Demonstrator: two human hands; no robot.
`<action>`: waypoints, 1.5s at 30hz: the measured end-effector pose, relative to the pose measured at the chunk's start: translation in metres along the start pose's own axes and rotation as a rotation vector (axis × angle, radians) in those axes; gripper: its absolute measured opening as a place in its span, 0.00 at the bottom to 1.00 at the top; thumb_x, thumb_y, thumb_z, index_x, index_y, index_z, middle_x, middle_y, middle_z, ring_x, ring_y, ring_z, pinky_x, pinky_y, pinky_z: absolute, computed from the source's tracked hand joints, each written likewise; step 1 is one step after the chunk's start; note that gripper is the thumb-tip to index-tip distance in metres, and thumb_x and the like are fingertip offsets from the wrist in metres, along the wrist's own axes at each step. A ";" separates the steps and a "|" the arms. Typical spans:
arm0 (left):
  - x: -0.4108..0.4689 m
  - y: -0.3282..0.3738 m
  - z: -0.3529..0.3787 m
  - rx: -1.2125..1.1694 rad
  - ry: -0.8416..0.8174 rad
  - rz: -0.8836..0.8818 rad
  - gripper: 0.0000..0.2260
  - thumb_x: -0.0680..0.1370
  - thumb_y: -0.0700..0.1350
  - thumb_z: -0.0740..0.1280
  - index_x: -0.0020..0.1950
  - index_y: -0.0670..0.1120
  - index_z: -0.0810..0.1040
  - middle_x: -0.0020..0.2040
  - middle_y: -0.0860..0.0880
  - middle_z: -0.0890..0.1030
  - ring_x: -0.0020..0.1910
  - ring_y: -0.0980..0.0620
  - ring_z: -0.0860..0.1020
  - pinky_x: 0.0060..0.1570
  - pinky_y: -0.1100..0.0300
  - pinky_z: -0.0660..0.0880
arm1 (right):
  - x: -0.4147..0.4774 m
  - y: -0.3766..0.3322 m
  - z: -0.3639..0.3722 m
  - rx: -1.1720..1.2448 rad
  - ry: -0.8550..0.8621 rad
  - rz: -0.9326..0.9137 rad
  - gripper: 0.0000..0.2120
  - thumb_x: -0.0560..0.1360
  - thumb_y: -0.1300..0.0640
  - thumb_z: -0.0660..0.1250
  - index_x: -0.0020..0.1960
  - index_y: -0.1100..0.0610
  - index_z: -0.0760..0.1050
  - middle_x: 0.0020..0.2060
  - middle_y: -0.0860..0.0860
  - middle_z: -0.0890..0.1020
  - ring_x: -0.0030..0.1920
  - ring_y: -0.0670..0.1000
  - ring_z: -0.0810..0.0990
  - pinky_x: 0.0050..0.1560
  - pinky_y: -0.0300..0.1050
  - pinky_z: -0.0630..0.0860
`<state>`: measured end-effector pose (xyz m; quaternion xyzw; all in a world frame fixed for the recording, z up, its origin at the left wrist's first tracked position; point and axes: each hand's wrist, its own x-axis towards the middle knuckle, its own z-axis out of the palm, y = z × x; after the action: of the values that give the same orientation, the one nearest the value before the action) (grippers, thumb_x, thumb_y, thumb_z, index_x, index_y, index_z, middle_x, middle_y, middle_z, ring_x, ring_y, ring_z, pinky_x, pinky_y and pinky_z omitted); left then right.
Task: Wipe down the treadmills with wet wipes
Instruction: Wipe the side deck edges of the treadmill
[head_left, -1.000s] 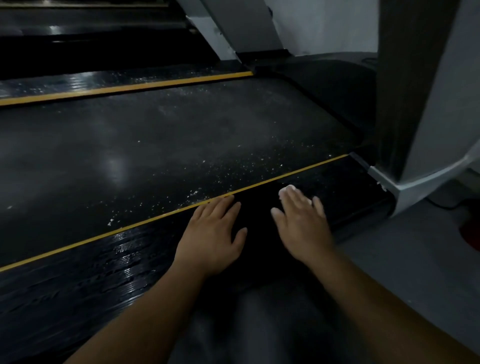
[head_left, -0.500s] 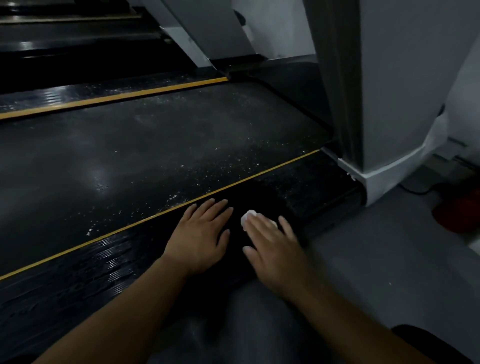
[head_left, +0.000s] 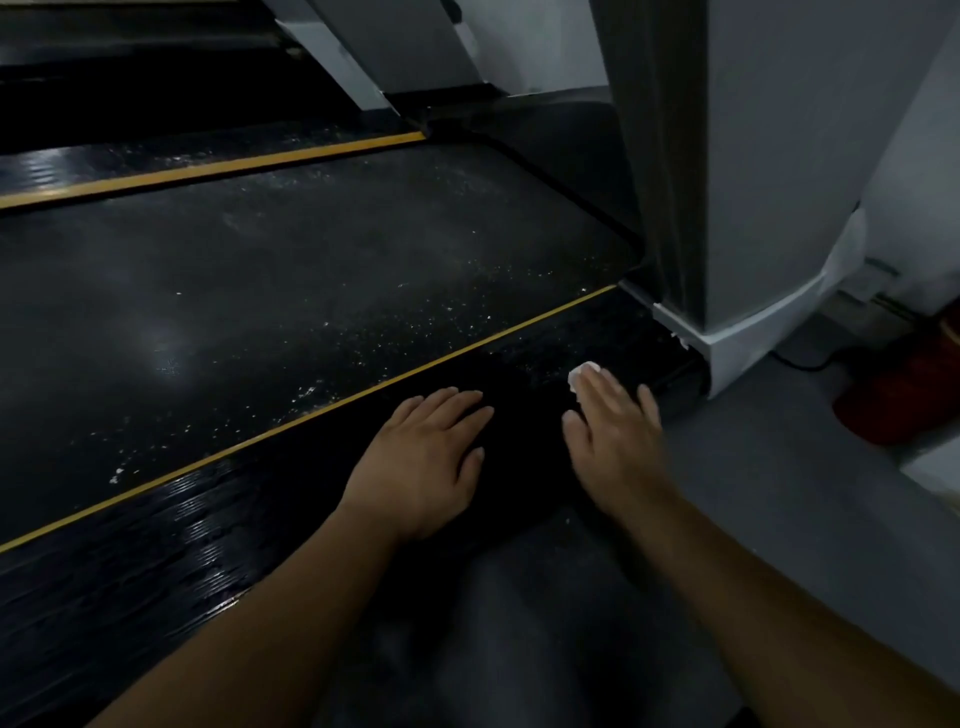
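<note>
Right hand (head_left: 618, 447) has slid wipe (head_left: 581, 375) along rail (head_left: 156, 561), away from left hand (head_left: 421, 462), toward post base (head_left: 737, 348). Wipe sits under straight right fingers (head_left: 605, 397), pressed on rail. Left hand flat on rail, fingers spread, beside dusty belt (head_left: 260, 312).

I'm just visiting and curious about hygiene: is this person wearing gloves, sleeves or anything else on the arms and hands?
No. The left hand and right hand are bare, without gloves. The left forearm and right forearm show no sleeves up to the frame's edge, and no watch, bracelet or ring is visible in the dim light.
</note>
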<state>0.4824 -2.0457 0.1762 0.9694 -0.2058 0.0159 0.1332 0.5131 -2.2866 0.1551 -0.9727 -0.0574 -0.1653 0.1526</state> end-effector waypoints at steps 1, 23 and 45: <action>0.000 0.000 0.000 0.001 0.002 0.000 0.32 0.78 0.60 0.44 0.79 0.54 0.66 0.80 0.54 0.64 0.80 0.52 0.59 0.77 0.54 0.51 | -0.003 -0.018 0.004 0.000 0.005 -0.017 0.29 0.79 0.45 0.50 0.73 0.57 0.73 0.74 0.53 0.72 0.75 0.51 0.68 0.75 0.61 0.58; 0.002 0.000 0.004 0.026 0.020 -0.060 0.29 0.79 0.61 0.47 0.80 0.55 0.64 0.81 0.53 0.62 0.81 0.52 0.55 0.78 0.54 0.49 | 0.024 -0.036 0.011 -0.010 -0.132 -0.148 0.32 0.80 0.41 0.46 0.73 0.56 0.72 0.74 0.52 0.72 0.76 0.49 0.66 0.76 0.60 0.54; 0.012 -0.006 0.002 0.049 0.013 -0.138 0.33 0.78 0.65 0.47 0.80 0.52 0.63 0.81 0.52 0.61 0.81 0.51 0.56 0.77 0.55 0.50 | 0.084 -0.034 0.012 -0.017 -0.405 -0.178 0.27 0.84 0.42 0.47 0.80 0.52 0.58 0.81 0.47 0.55 0.80 0.44 0.47 0.78 0.54 0.43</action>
<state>0.4955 -2.0454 0.1734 0.9841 -0.1371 0.0181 0.1114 0.5907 -2.2456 0.1819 -0.9784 -0.1712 0.0202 0.1144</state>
